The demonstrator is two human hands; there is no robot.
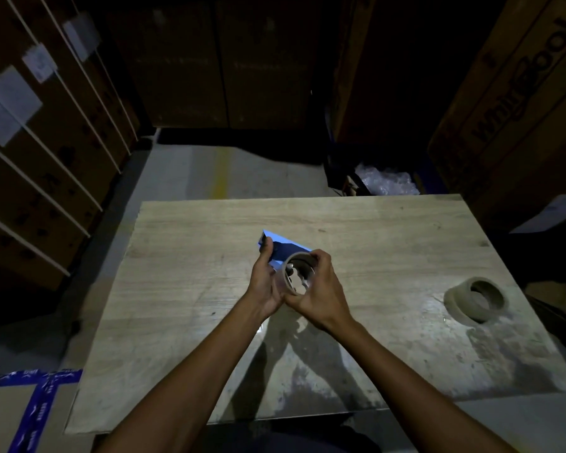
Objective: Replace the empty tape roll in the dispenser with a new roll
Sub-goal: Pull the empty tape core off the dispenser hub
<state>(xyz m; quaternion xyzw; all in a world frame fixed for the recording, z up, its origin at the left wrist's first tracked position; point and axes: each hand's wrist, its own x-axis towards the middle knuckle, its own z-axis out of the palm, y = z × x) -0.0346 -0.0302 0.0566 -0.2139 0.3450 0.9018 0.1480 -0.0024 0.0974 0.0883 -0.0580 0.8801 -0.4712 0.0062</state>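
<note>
Fingers grip core, dispenser; new roll nr tbl edge.

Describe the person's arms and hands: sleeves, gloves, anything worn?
No gloves on the left hand or right hand. The left forearm and right forearm are uncovered to the frame edge, with no sleeve in view. No watch, wristband or ring shows, though the light is dim.

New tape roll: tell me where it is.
Head view: the new tape roll lies on the table, right side, untouched, well right of the right hand.
</note>
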